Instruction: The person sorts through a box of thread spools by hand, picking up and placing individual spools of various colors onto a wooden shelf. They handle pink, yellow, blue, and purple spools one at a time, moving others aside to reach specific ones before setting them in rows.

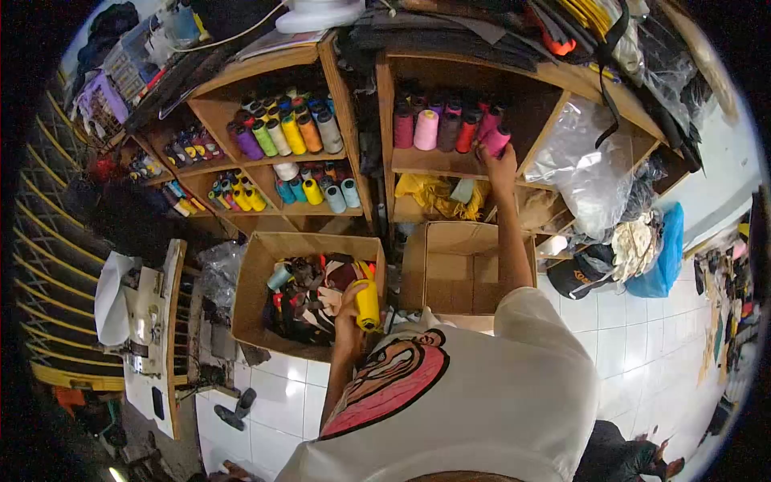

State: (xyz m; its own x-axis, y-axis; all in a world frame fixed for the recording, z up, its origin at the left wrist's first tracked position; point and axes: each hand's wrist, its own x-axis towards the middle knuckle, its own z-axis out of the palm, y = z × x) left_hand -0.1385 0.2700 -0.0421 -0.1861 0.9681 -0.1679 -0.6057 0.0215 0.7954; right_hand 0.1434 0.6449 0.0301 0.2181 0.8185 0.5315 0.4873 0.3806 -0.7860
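My right hand [499, 165] reaches up to the right-hand shelf, its fingers around a magenta thread cone [496, 143]. That cone is at the right end of a group of pink, red and purple cones [426, 130] standing in the compartment. Lower down, my left hand [350, 312] is closed on a yellow thread cone [367, 305], above the right part of a cardboard box [249, 293] filled with mixed scraps and spools. A second cardboard box [414, 277], with bare cardboard showing inside, stands below my right forearm.
Left shelves [269, 165] hold rows of colourful cones. Yellow cloth [438, 195] lies under the pink cones. A sewing machine [144, 321] stands at the left. Plastic bags [590, 161], a black cap [580, 273] and a blue bag [665, 253] are at the right.
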